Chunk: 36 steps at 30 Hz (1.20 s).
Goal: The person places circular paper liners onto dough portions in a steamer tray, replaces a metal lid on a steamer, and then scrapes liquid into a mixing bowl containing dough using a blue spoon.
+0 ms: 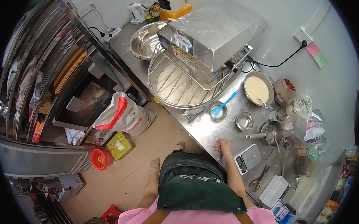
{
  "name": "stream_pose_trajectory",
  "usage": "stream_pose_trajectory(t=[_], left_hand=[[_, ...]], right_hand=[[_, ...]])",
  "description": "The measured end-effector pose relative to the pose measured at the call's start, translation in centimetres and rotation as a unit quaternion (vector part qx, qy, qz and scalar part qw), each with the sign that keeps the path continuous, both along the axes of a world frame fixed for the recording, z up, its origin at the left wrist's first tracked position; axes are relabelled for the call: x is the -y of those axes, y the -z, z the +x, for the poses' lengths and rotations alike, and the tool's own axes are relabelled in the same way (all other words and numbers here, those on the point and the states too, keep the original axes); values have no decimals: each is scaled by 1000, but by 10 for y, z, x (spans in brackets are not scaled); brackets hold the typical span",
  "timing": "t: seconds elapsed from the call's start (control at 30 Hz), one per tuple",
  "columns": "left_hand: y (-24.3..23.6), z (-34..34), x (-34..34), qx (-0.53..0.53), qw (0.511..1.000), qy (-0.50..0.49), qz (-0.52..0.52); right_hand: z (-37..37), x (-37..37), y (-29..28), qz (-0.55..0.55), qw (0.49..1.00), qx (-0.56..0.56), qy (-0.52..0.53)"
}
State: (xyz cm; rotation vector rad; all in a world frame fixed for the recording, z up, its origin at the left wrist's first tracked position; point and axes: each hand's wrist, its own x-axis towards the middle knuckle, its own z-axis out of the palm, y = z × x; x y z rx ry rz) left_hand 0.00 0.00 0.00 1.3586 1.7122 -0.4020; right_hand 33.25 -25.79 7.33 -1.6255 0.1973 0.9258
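My right hand (223, 146) rests on the front edge of the steel table (204, 132), its fingers curled together with nothing showing in them. Beside it lies a kitchen scale (248, 158), with a small steel bowl (244, 121) farther back. My left hand (155, 163) hangs low at my side over the floor, away from the table; its fingers are too small to read. In front of me stands a dough mixer (213, 38). Under its wire guard, a pale doughy mass (176, 86) lies in the mixer bowl. A blue silicone brush (223, 105) leans in a small bowl (217, 113).
A pot of creamy liquid (257, 89), a saucepan (273, 133), scissors (258, 178) and a whisk (284, 151) occupy the right of the table. A large steel bowl (144, 39) sits behind the mixer. On the floor stand a white sack (126, 116) and a red bucket (101, 159).
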Motion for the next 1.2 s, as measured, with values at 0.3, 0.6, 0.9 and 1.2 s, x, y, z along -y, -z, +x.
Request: stream_pose_trajectory(t=[0.3, 0.6, 0.9, 1.2], left_hand=[[12, -2, 1, -6, 1000, -26, -4], [5, -1, 0, 8, 1000, 9, -4], [-1, 2, 1, 13, 1000, -7, 4], [-5, 5, 2, 9, 999, -41, -1]], right_hand=[[0, 2, -3, 8, 1000, 6, 3], [0, 3, 2, 23, 999, 23, -3], [0, 3, 5, 16, 999, 33, -12], [1, 3, 5, 16, 999, 31, -12]])
